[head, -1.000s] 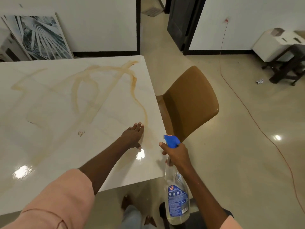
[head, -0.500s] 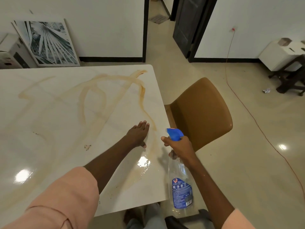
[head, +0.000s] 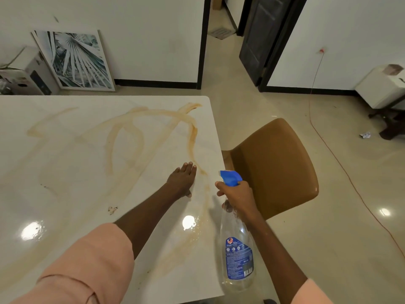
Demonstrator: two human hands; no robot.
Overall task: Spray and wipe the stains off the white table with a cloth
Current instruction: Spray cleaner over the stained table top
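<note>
Right now the left hand (head: 183,179) lies flat on the white table (head: 65,163), palm down with its fingers straight and together, near the table's right edge; it grasps nothing. Its fingertips sit just beside a thin brown streak, part of the looping stains (head: 131,132) that wind across the tabletop from the far right corner down toward the near edge, paler and more smeared on the left. A small dark fleck (head: 112,209) lies on the surface left of the forearm, and bright ceiling light glints off the glossy top in two places. The right hand (head: 237,195) is clenched around the neck of a spray bottle (head: 237,244), a clear bottle with a blue label and a blue trigger head (head: 231,177), held in the air over the table's right edge with the nozzle pointing left toward the stains. No cloth shows in view. Just beyond the right edge of the table stands a brown chair (head: 274,163). Against the far wall leans a framed palm-leaf print (head: 76,60), and an orange cord (head: 341,163) trails across the glossy floor at the right.
</note>
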